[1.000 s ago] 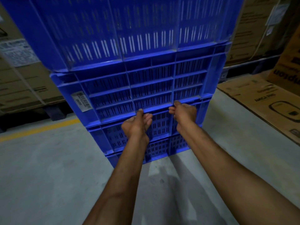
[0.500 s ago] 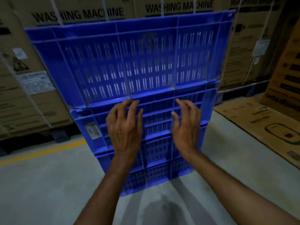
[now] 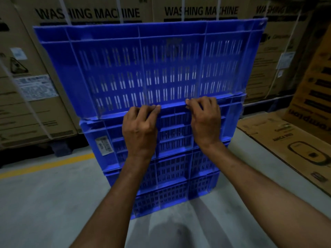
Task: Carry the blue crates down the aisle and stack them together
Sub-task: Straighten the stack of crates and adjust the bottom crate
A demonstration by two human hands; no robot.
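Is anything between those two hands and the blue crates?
Nothing visible. The left hand and right hand already have fingers curled on the rim just below the top crate of the stack.

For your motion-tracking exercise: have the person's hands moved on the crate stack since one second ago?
Yes. Both the left hand and right hand have moved up the crate stack, from a lower crate's rim to the lower edge of the top crate.

We read "WASHING MACHINE" printed on two cardboard boxes (image 3: 89, 13) behind the blue crates (image 3: 157, 72), while the crate's white sticker (image 3: 105, 146) is too blurred to read.
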